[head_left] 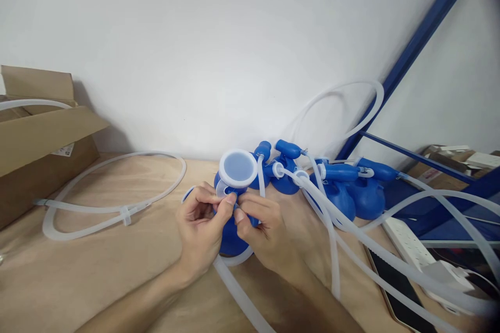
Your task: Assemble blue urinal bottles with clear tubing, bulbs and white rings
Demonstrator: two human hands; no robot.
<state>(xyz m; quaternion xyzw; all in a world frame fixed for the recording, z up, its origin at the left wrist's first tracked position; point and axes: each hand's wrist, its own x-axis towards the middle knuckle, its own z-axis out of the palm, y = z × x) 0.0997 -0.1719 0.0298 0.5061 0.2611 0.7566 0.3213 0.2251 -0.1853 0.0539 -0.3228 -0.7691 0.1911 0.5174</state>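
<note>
A blue plastic bottle [234, 239] stands on the wooden table in front of me, its wide mouth covered by a translucent white lid [238, 166]. My left hand [203, 223] pinches the lid's tab [221, 188] with thumb and forefinger, just below the lid's rim. Close beside it, my right hand [263, 223] is closed in a pinch at the bottle's neck. What lies between its fingertips is hidden. A clear tube [242, 291] runs along the table from beneath the bottle toward me.
Several more blue bottles [338, 197] with clear hoses [359, 223] stand to the right. An open cardboard box [47, 161] sits at the left, near a coiled tube [89, 229]. A phone [398, 286] and a white power strip [408, 242] lie at the right, by a blue metal frame [422, 26].
</note>
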